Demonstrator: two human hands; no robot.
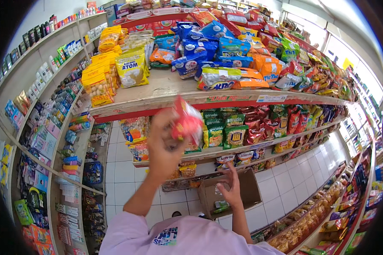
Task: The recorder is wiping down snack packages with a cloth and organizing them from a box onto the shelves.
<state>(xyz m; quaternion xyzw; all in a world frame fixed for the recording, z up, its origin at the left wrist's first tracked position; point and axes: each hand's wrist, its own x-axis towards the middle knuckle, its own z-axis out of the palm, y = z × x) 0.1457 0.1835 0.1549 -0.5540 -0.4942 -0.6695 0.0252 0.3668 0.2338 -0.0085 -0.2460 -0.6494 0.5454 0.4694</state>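
My left hand is raised before the top shelf and grips a red and white snack packet; both are blurred. My right hand hangs lower, fingers apart, with nothing in it. Beneath it on the floor stands an open cardboard box with a green packet inside. Yellow peanut packets and a yellow-and-white Kacang Atom packet stand at the left of the top shelf. Blue packets are piled in its middle, with a Sukro packet at the front.
Orange Tic Tac packets lie heaped further right. Green Garuda packets line the shelf below. Toiletry shelves rise along the left, and another snack rack curves along the right. White floor tiles show between them.
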